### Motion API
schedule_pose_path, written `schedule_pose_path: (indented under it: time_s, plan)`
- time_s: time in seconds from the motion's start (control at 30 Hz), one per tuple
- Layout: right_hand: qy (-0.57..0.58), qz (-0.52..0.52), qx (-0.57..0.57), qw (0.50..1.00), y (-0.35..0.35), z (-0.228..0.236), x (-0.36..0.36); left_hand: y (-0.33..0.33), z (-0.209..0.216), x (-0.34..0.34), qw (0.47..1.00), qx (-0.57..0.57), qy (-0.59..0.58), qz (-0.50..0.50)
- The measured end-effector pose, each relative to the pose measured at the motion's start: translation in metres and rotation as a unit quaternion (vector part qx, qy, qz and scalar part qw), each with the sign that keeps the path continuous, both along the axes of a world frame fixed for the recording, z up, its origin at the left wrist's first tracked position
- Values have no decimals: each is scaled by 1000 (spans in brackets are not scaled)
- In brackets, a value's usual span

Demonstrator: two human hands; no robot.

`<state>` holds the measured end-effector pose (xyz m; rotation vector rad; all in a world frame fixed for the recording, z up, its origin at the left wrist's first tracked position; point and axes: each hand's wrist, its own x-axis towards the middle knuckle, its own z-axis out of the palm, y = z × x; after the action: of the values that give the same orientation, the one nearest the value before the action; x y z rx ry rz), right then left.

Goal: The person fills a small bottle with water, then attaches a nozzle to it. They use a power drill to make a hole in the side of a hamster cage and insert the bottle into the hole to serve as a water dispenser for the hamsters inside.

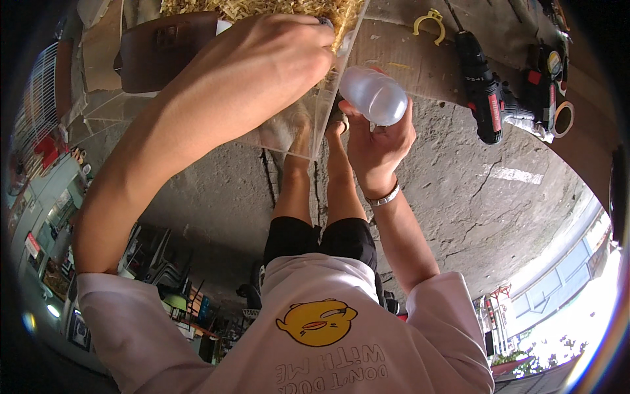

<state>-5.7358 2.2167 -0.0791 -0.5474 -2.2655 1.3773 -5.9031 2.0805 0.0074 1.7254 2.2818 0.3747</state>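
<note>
In my right hand (379, 141) is a translucent, rounded plastic bottle (375, 96), tilted, with my fingers and thumb around it. It is just to the right of a clear acrylic box wall (319, 134). My left hand (295, 49) reaches over the clear box, its fingers curled at the wood shavings (262, 8). A small dark thing (325, 22) shows at those fingers; its kind cannot be made out, and the fingertips are hidden. Left of that hand, partly behind my forearm, is a brown rounded box-like object (167, 52).
On the brown work surface (394, 39) to the right lie a yellow ring-shaped clip (430, 26), a black power drill (484, 92) and a roll of tape (563, 119). Below is a cracked concrete floor (459, 177). Stacked chairs (161, 262) stand at the lower left.
</note>
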Motion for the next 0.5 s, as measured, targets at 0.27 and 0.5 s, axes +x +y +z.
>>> schedule_pose_path:
  time_s: [0.27,0.5]
  plan:
    - [6,-2,23,1000,0,-2,-2,-2,-3,2,999,34,-1,12]
    - [11,58,-88,994,19,2,11,12,62,-17,983,-128,-59,116]
